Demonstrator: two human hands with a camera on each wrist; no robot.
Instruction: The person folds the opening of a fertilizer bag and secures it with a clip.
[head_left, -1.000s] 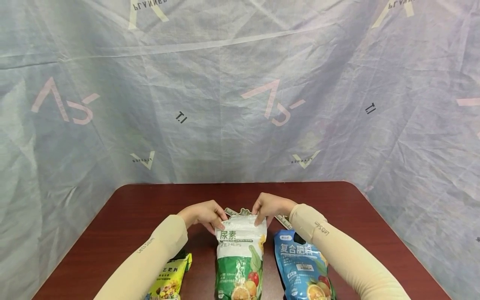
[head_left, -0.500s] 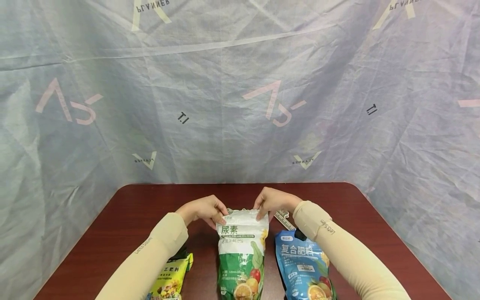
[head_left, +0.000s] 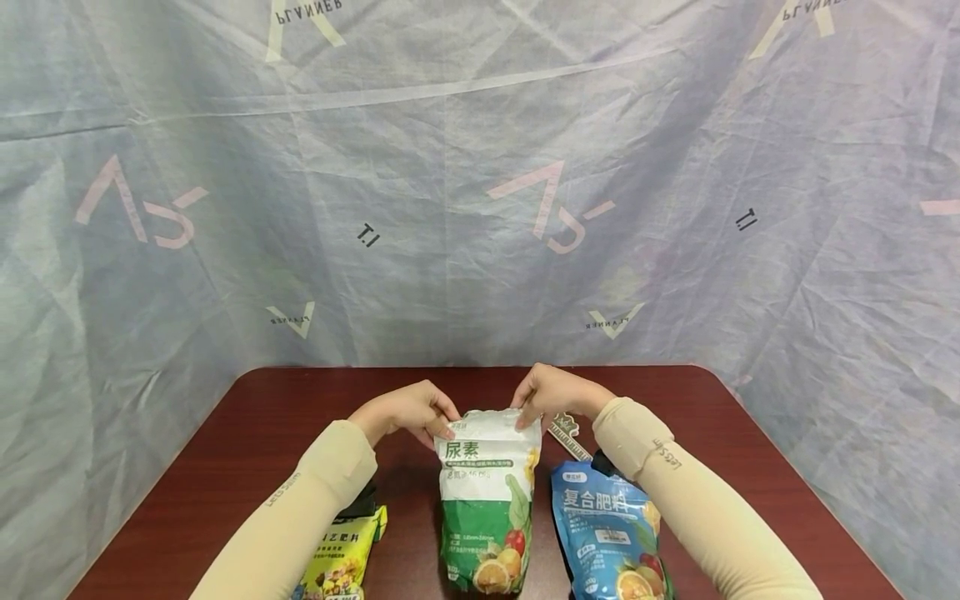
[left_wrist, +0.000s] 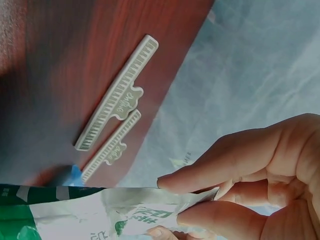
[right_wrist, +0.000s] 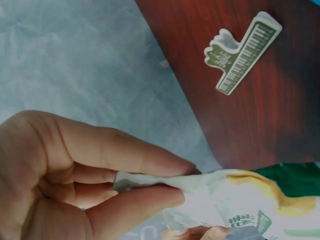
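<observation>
A white and green fertilizer bag with fruit and vegetables printed on it is held by both hands at its top corners. My left hand pinches the left corner between thumb and fingers, as the left wrist view also shows. At the right corner, my right hand pinches the white top edge the same way. The top edge looks flat and pressed together. I cannot tell whether the bag's base touches the table. Behind the bag lie bag clips with a piano-key pattern, one larger clip and one clip beside it.
A blue fertilizer bag lies on the right, partly under the right forearm. A yellow fertilizer bag sits on the left, partly hidden by the left sleeve, with a black thing at its top. The dark red table ends at a grey cloth backdrop.
Both hands have moved up and slightly right with the white and green bag, so its lower end shows now. In the head view the bag now covers the clip behind its top.
</observation>
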